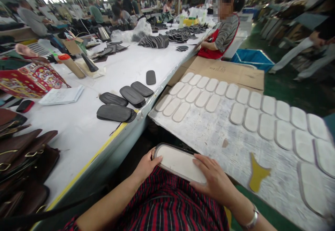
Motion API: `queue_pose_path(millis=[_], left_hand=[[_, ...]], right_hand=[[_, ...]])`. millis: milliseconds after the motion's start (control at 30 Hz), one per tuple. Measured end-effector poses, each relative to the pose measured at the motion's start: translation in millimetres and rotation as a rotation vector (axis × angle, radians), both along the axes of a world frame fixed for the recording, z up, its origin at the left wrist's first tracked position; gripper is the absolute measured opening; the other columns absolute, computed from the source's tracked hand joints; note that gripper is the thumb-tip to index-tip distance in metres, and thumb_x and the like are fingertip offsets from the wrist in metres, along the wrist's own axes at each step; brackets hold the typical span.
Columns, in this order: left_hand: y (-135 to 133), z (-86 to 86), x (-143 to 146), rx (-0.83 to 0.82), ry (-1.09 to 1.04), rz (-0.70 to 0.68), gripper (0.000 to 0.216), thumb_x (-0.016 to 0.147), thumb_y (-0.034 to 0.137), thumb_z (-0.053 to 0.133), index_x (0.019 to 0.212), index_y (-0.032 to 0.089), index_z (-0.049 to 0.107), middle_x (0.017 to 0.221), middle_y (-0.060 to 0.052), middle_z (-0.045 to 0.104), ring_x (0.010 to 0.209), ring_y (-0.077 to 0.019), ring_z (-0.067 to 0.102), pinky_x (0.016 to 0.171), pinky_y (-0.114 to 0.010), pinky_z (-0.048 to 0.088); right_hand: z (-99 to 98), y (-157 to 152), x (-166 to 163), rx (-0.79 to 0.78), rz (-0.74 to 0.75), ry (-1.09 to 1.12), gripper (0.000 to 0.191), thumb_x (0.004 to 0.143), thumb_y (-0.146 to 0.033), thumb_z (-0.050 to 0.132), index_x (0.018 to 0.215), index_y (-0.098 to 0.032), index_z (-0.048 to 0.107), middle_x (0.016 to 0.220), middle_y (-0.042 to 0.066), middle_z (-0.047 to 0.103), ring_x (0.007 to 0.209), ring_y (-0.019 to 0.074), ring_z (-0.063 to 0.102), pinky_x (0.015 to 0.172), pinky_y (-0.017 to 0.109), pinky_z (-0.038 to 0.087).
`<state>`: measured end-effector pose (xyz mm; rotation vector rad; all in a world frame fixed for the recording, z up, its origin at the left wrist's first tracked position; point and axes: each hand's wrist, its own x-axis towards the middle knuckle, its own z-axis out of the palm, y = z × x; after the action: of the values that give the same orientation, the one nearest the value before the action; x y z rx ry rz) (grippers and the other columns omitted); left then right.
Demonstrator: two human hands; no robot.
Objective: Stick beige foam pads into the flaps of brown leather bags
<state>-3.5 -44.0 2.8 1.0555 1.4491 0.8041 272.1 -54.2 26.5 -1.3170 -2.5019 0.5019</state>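
In front of my striped top I hold an elongated oval panel (178,162) with a white face and a dark edge. My left hand (146,164) grips its left end, the thumb lying on the white face. At the other end my right hand (213,178) has its fingers over the face and edge. The panel is tilted above my lap. Similar white-faced ovals (268,126) lie in rows on the board (209,136) to my right. Black oval pieces (113,112), some stacked, lie on the white table (86,126) to the left.
A yellow cut-out piece (258,175) lies on the board near my right forearm. Brown leather bags (28,164) occupy the near left of the table. Behind them are a notepad (62,95) and a red patterned box (34,79). A co-worker (222,32) sits beyond the cardboard (230,72).
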Motion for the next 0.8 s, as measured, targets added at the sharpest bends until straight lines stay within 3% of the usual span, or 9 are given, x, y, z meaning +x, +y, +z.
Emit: queue_pose_path(millis=[167,367,467,567,600,667,733,800], left_hand=[[0,-6.1,0,0.002,-0.023,0.023,0.047,0.077,0.033,0.056,0.121,0.016,0.051,0.122,-0.006,0.057,0.112,-0.0228,0.051,0.098,-0.034,0.036],[1,-4.2,-2,0.025,0.044,-0.047,0.045,0.08,0.035,0.051,0.12,0.015,0.051,0.123,-0.007,0.056,0.114,-0.0232,0.049,0.101,-0.036,0.032],[0,-2.6,-6,0.066,0.248,-0.106,0.053,0.081,0.038,0.05,0.128,0.014,0.042,0.129,-0.01,0.05,0.12,-0.0245,0.044,0.103,-0.039,0.03],[-4,1.8,-9,0.352,0.627,-0.147,0.065,0.081,0.037,0.052,0.136,0.013,0.028,0.141,-0.013,0.032,0.13,-0.027,0.027,0.106,-0.045,0.023],[-5,4.1,-8,0.485,0.729,-0.207,0.062,0.082,0.035,0.05,0.137,0.015,0.027,0.143,-0.012,0.029,0.132,-0.0269,0.023,0.107,-0.046,0.022],[-8,9.6,-2,0.703,0.813,-0.474,0.05,0.087,0.025,0.041,0.136,0.019,0.031,0.139,-0.01,0.036,0.13,-0.0247,0.028,0.105,-0.044,0.025],[-10,15.3,9,0.79,0.817,-0.788,0.045,0.09,0.021,0.035,0.134,0.023,0.034,0.128,-0.009,0.05,0.121,-0.0227,0.04,0.1,-0.042,0.032],[-11,20.4,23,0.779,0.858,-0.973,0.049,0.089,0.032,0.04,0.136,0.024,0.03,0.12,-0.01,0.054,0.112,-0.0244,0.045,0.093,-0.043,0.035]], right_hand=[[1.0,4,-5,0.018,0.03,-0.021,0.059,0.071,-0.049,0.061,0.12,-0.017,0.051,0.127,0.015,0.047,0.113,0.0313,0.044,0.093,0.047,0.038],[5.4,8,-10,0.036,0.049,-0.042,0.059,0.068,-0.045,0.065,0.118,-0.018,0.052,0.124,0.015,0.049,0.111,0.0317,0.045,0.091,0.048,0.038],[6.9,9,-9,0.023,0.066,-0.075,0.06,0.066,-0.043,0.068,0.117,-0.017,0.052,0.124,0.014,0.049,0.111,0.0314,0.044,0.092,0.048,0.038],[8.9,11,-9,0.006,0.076,-0.101,0.063,0.065,-0.044,0.069,0.118,-0.016,0.05,0.125,0.014,0.049,0.111,0.031,0.044,0.092,0.048,0.038],[10.1,11,-10,0.001,0.075,-0.104,0.064,0.064,-0.045,0.069,0.118,-0.016,0.05,0.124,0.014,0.049,0.11,0.0309,0.044,0.092,0.048,0.038],[13.3,11,-12,-0.01,0.068,-0.102,0.063,0.063,-0.044,0.07,0.116,-0.017,0.051,0.123,0.013,0.05,0.109,0.0306,0.045,0.091,0.048,0.038],[17.0,12,-15,-0.03,0.05,-0.095,0.06,0.063,-0.043,0.071,0.114,-0.018,0.052,0.121,0.013,0.051,0.107,0.0306,0.046,0.09,0.048,0.039],[19.8,12,-15,-0.074,0.031,-0.063,0.058,0.063,-0.042,0.071,0.112,-0.018,0.053,0.12,0.013,0.051,0.107,0.0308,0.046,0.091,0.049,0.038]])
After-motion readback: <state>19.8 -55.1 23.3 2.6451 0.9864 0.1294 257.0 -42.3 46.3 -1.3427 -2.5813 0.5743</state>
